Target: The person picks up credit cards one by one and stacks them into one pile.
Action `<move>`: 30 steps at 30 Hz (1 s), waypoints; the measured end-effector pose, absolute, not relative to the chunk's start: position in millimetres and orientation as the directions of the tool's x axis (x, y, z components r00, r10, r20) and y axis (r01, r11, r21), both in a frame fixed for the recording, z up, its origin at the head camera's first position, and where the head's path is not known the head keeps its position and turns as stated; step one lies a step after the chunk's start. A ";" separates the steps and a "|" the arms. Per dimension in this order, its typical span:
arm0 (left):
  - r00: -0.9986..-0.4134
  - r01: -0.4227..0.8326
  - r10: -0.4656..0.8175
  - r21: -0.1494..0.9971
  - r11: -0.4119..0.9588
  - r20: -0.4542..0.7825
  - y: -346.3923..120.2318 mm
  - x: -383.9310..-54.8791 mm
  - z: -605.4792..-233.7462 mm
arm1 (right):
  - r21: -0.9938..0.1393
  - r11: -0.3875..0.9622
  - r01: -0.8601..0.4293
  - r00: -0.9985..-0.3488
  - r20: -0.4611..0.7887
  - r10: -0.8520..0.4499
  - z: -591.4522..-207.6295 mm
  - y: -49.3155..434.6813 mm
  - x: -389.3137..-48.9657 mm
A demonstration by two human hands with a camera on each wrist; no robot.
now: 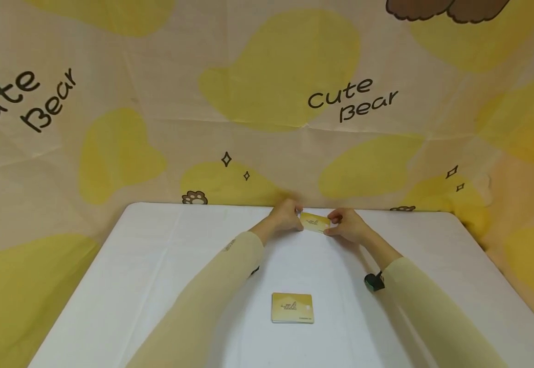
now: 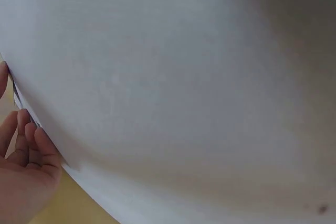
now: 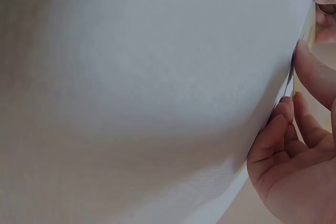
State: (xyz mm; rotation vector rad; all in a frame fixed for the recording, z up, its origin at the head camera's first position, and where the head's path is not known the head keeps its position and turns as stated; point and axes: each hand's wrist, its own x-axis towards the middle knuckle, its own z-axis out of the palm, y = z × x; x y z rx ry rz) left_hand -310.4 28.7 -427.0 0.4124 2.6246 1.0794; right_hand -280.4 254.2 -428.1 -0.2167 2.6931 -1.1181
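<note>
Near the table's far edge, a gold card [image 1: 314, 222] with a dark line drawing lies between my two hands. At its left end my left hand [image 1: 286, 215] holds it by the edge with thumb and fingertips. My right hand [image 1: 346, 225] pinches the opposite end, thumb nearest me and fingers on the far side. In the left wrist view, the left hand [image 2: 31, 174] shows curled fingers along the table's edge. The right wrist view has the right hand [image 3: 294, 166] with bent fingers, and the card is mostly hidden there.
Closer to me on the white table [image 1: 193, 245] lies another gold card [image 1: 292, 307] with a similar drawing, possibly on a thin stack. Behind the table hangs a beige and yellow printed cloth [image 1: 267, 102]. A dark wrist device [image 1: 374, 282] sits by the right sleeve.
</note>
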 end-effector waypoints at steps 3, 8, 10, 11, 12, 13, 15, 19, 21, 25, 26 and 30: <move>-0.921 0.154 0.360 0.710 0.688 -0.149 29.5 -309.1 -426.1 | -0.718 0.694 -0.047 -0.965 -0.146 -0.216 -428.9 253.1 -279.6; -0.919 0.149 0.367 0.734 0.662 -0.144 29.3 -303.7 -422.4 | -0.733 0.677 -0.060 -0.967 -0.125 -0.220 -430.6 252.6 -280.1; -0.919 0.148 0.368 0.746 0.649 -0.138 29.5 -302.3 -421.7 | -0.745 0.664 -0.066 -0.968 -0.115 -0.225 -430.9 253.1 -279.9; -0.920 0.144 0.368 0.753 0.642 -0.137 29.8 -301.8 -421.6 | -0.750 0.657 -0.071 -0.967 -0.109 -0.230 -431.0 253.5 -279.8; -0.919 0.140 0.369 0.761 0.634 -0.138 30.2 -301.6 -421.9 | -0.754 0.652 -0.074 -0.967 -0.105 -0.231 -431.3 253.9 -279.9; -0.919 0.135 0.369 0.769 0.625 -0.139 30.5 -301.8 -422.3 | -0.757 0.649 -0.076 -0.967 -0.102 -0.232 -431.2 254.3 -279.8; -0.919 0.125 0.369 0.781 0.612 -0.142 31.4 -302.4 -423.6 | -0.759 0.646 -0.076 -0.969 -0.097 -0.227 -431.6 254.6 -279.5; -0.916 0.107 0.371 0.799 0.591 -0.151 33.1 -303.1 -424.2 | -0.761 0.646 -0.062 -0.975 -0.093 -0.203 -431.2 255.1 -277.0; -0.919 0.096 0.362 0.802 0.589 -0.155 32.8 -302.8 -423.2 | -0.767 0.639 -0.059 -0.976 -0.089 -0.197 -430.2 254.5 -275.4; -0.925 0.075 0.344 0.809 0.583 -0.163 31.8 -303.9 -421.7 | -0.777 0.628 -0.052 -0.979 -0.083 -0.184 -428.8 252.5 -273.9; -0.927 0.077 0.341 0.808 0.584 -0.158 31.0 -303.8 -421.6 | -0.782 0.621 -0.050 -0.980 -0.083 -0.183 -428.4 251.3 -273.4; -0.929 0.098 0.346 0.809 0.579 -0.135 28.6 -303.2 -422.0 | -0.809 0.588 -0.020 -0.981 -0.098 -0.168 -428.4 247.2 -271.4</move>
